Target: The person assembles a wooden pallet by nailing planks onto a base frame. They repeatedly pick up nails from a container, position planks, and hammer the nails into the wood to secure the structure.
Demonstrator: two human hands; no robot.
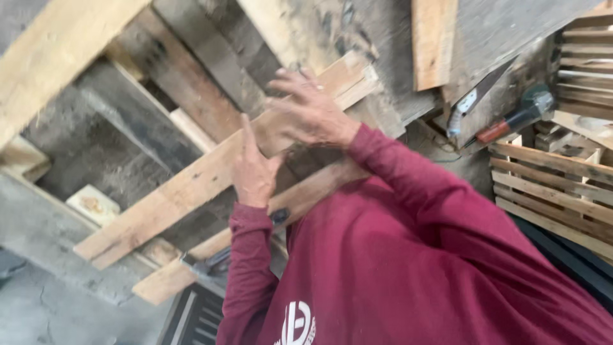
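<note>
Workshop floor of rough grey concrete (57, 306), view tilted hard, scrap timber everywhere.

Left hand (254, 167): fingers straight and together, palm edge-on, released, nothing gripped. It sits against the long pale plank (191, 182) that runs diagonally from lower left to upper right.

Right hand (308, 108): fingers spread and slightly curled, open, laid over the upper end of the same plank; motion blur, so cannot tell if the palm actually presses on the wood. The two hands are close, right just above left. Both arms are in dark red long sleeves (408, 191); red shirt fills the lower right of the view.

Second plank (211, 252) lies just below and parallel to the first, partly hidden behind the left forearm. A dark metal tool (207, 263) rests on its lower end; type unclear.

Further out:
- weathered pallet boards (185, 89) under and behind both planks
- short wood block (92, 204) on the concrete at left
- upright board (433, 41) at top
- handsaw (476, 96), blade angled, at upper right
- angle grinder (520, 115) with red handle just beside the saw
- slatted wooden crate (549, 185) at the right edge, well apart from the hands
</note>
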